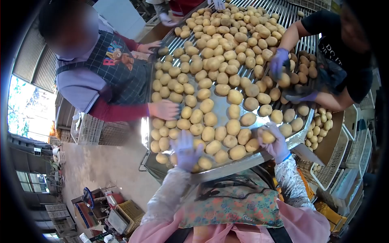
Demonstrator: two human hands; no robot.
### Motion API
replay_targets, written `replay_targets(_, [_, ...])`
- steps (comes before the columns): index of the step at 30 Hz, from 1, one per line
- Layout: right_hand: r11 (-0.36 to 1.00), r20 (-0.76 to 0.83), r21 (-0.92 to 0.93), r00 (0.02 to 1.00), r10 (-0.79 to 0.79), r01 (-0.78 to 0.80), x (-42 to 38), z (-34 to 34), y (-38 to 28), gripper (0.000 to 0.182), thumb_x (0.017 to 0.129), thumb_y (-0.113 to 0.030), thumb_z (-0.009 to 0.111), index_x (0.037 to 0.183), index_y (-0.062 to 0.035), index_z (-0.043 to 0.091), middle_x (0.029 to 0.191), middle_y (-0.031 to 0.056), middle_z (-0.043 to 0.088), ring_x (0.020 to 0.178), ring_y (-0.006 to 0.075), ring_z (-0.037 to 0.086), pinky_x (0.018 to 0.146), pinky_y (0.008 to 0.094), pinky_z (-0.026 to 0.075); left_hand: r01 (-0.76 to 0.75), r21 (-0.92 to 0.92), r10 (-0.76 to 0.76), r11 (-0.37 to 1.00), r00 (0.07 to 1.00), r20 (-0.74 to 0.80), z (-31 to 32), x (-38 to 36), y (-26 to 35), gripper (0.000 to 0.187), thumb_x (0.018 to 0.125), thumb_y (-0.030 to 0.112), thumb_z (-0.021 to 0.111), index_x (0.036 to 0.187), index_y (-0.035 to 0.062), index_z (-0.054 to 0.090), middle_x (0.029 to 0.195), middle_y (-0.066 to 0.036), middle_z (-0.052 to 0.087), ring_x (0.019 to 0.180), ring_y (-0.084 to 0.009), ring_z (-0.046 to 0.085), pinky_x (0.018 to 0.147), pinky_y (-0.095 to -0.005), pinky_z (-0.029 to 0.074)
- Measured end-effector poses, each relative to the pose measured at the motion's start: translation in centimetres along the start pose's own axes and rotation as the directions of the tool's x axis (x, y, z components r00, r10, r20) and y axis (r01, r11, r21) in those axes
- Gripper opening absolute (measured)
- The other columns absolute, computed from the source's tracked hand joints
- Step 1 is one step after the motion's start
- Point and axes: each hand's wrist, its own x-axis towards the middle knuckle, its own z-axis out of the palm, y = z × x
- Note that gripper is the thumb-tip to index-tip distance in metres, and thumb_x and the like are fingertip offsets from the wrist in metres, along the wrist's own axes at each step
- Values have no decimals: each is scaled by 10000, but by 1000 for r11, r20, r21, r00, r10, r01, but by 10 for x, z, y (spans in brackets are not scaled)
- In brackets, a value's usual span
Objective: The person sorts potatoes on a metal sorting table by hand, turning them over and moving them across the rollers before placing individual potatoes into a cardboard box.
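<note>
Many potatoes lie over a metal sorting table whose far part has metal rollers. My left hand, in a purple glove, rests with fingers spread over potatoes at the table's near left. At the near right edge, my right hand, gloved the same way, has its fingers wrapped round a potato. Other potatoes touch or lie close to both hands.
Co-workers stand left and right, their gloved hands over the potatoes. More gloved hands show at the far edge. White crates stand low right; another crate is at left. A cart stands lower left.
</note>
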Motion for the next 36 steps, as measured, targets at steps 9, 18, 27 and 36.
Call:
replay_targets(9, [521, -18, -784, 825, -564, 339, -13, -76, -41, 307, 916, -71, 657, 1217, -87, 599, 1170, 60, 622, 996, 170, 648, 883, 298, 541, -300, -208, 319, 931, 946, 64, -24, -14, 61, 628, 951, 372, 603, 1495, 83, 477, 1505, -286, 432, 1419, -480, 372, 1162, -638, 251])
replay_targets(18, [-158, 279, -960, 803, -527, 230, -14, -28, 1, 538, 807, -183, 732, 1325, -98, 616, 1322, 162, 588, 1155, 336, 618, 979, 417, 519, -59, -34, 68, 998, 904, 423, -81, -50, -58, 519, 915, 308, 618, 1372, 65, 582, 1365, -170, 568, 1241, -387, 533, 1105, -556, 349])
replay_targets(27, [-320, 468, -874, 810, -355, 365, 22, -1, 28, 559, 791, -128, 747, 1333, -111, 613, 1228, 131, 627, 1098, 319, 635, 965, 408, 523, -15, 211, 29, 977, 997, -67, 16, 11, 57, 504, 916, 315, 618, 1343, 49, 589, 1442, -275, 480, 1305, -503, 444, 1100, -609, 334])
replay_targets(36, [-352, 333, -935, 243, -911, -40, -46, -115, -94, 479, 844, -107, 720, 1305, -28, 614, 1308, 192, 606, 1232, 358, 578, 1084, 420, 450, -413, -213, 405, 886, 911, -81, -12, 84, 53, 498, 911, 282, 639, 1355, 66, 575, 1331, -149, 563, 1155, -353, 569, 1038, -500, 417])
